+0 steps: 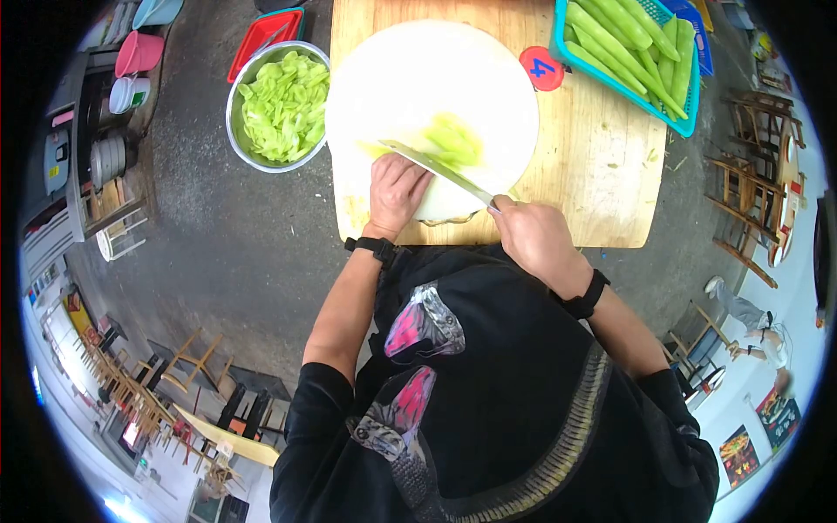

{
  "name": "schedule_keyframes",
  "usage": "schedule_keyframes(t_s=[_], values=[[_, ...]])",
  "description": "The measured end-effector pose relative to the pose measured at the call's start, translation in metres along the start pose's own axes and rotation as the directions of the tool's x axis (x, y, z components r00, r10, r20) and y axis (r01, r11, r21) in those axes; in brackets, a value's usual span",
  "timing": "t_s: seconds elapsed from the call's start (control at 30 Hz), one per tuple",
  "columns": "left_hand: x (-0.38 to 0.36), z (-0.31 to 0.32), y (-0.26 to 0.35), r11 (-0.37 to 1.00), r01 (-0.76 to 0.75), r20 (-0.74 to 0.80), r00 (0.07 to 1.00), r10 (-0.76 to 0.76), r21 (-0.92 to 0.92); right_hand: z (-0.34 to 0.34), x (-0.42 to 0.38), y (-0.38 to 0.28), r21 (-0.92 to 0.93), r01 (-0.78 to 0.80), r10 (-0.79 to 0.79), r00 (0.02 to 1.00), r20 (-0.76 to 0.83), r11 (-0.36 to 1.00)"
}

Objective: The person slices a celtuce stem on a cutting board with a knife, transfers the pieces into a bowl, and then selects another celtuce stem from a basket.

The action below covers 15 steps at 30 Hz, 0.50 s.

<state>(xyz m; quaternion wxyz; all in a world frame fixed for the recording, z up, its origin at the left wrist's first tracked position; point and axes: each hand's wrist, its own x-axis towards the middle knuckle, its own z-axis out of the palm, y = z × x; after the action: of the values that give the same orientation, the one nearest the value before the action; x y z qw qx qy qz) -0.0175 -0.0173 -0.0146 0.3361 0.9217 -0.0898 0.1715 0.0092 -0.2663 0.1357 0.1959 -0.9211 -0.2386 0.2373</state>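
Note:
My right hand (536,235) grips the handle of a kitchen knife (440,170), whose blade slants up and left across the round white cutting board (384,78). My left hand (399,193) is closed, knuckles bent beside the near side of the blade. Whatever lies under its fingers is hidden. Just beyond the blade is a small heap of pale green slices (453,141), slightly blurred. Left of the board, a metal bowl (234,144) holds many thin green vegetable slices (283,105). Peeled green stalks, celtuce by their look (619,48), fill a teal basket (687,118) at upper right.
The cutting board lies on a wooden table (610,192) with green scraps on it. A red disc marked 4 (542,68) sits by the board's right edge. Beyond the bowl is a red tray (257,39). Wooden chairs (745,192) and another person (767,340) are at right.

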Motion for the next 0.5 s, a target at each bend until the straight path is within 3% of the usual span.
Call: schedule_keyframes(t_s=[0.5], values=[[0.004,-0.002,0.001,0.999,-0.033,-0.017,0.999,0.033,0.008,0.016,0.029,0.002,-0.017,0.040,-0.040,0.999,-0.005,0.999]])
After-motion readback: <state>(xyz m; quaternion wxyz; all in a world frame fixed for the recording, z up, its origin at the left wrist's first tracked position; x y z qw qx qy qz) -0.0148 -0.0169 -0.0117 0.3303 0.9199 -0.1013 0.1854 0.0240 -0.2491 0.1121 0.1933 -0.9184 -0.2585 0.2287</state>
